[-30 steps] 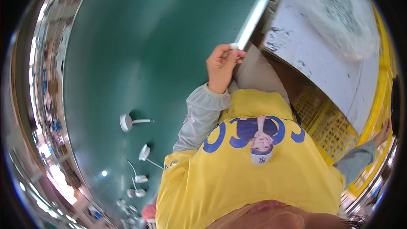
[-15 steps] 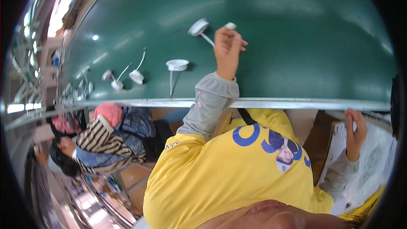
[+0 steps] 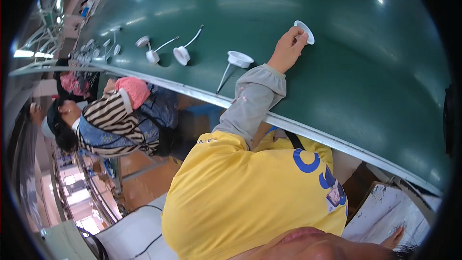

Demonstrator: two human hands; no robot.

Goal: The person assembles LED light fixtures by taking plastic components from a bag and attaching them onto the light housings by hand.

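On the green work surface (image 3: 356, 91), my left hand (image 3: 288, 50) is closed, fingertips and thumb gripping a white round downlight (image 3: 309, 33) whose wide flange stands tilted toward the right. The rest of that downlight is hidden behind my fingers. Just left of my wrist, another white downlight (image 3: 239, 59) rests with its thin lead pointing toward the near edge. My right hand (image 3: 395, 237) is only partly seen at the lower right, low beside a white panel, away from the downlights; its fingers do not show well enough to read.
Farther left lie several more downlights with leads, among them one (image 3: 181, 55) and another (image 3: 152, 56). A pale metal rail (image 3: 337, 143) runs along the near edge. A co-worker in a striped top (image 3: 108, 115) sits at the left. A white scuffed panel (image 3: 385, 207) stands lower right.
My left hand has closed on a downlight, its flange now showing beyond the fingertips. My right hand has dropped toward the lower right. The whole view has turned, so the table edge slants.
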